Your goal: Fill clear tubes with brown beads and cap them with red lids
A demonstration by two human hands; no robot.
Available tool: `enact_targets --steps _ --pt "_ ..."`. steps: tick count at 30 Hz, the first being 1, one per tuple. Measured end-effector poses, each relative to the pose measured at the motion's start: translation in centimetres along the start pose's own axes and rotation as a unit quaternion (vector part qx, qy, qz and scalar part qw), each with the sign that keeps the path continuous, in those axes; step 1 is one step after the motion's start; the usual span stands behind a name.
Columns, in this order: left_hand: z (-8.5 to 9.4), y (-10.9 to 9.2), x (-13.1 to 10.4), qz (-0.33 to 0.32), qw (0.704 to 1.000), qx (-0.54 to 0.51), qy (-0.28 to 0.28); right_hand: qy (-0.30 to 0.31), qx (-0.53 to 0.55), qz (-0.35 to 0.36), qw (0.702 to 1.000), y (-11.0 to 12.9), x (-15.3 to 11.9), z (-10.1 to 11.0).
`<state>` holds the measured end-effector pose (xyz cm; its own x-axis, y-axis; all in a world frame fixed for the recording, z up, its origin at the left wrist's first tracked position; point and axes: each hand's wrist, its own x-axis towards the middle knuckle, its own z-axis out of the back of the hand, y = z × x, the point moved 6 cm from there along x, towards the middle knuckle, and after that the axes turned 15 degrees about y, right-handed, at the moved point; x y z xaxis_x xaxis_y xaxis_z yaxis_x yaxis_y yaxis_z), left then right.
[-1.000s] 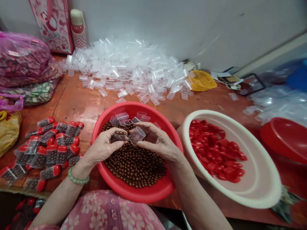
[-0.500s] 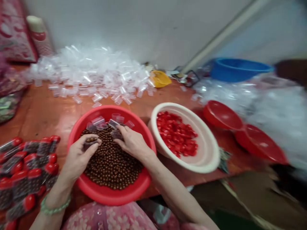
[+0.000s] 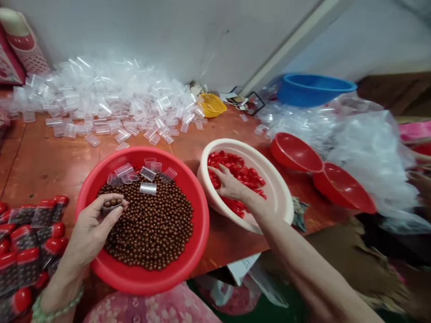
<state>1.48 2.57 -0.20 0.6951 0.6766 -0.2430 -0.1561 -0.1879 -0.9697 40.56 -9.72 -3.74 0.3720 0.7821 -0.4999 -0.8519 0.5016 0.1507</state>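
My left hand point(image 3: 89, 231) is closed around a small clear plastic tube point(image 3: 112, 204), its open mouth up and full of brown balls. This hand is at the left side of a red basin point(image 3: 199, 197) holding a heap of brown balls point(image 3: 151, 233). Several empty clear tubes point(image 3: 148, 188) lie on the balls toward the back. My right hand point(image 3: 232, 186) reaches into a cream basin point(image 3: 283, 208), its fingers apart among red plastic caps point(image 3: 251, 179). Its fingertips are partly hidden by the caps.
Filled tubes with red caps point(image 3: 27, 264) lie at the left. Behind the basins spreads a pile of clear tubes point(image 3: 111, 98), beside a yellow basket point(image 3: 213, 105). Two red bowls point(image 3: 296, 152), a blue basin point(image 3: 313, 89) and clear plastic bags point(image 3: 367, 157) are at the right.
My right hand has left the brown balls, let go of a clear tube there, and moved right into the red caps. My left hand still holds its filled tube. The view has turned right.
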Motion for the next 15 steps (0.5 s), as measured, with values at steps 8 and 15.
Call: enact_targets --steps 8,15 --pt "-0.1 0.0 -0.2 0.014 1.000 -0.009 -0.011 -0.037 0.052 -0.018 0.998 0.2 1.7 -1.8" --pt "0.1 0.2 -0.2 0.010 1.000 -0.018 -0.010 -0.058 0.152 -0.016 0.987 -1.6 1.4 -2.3"
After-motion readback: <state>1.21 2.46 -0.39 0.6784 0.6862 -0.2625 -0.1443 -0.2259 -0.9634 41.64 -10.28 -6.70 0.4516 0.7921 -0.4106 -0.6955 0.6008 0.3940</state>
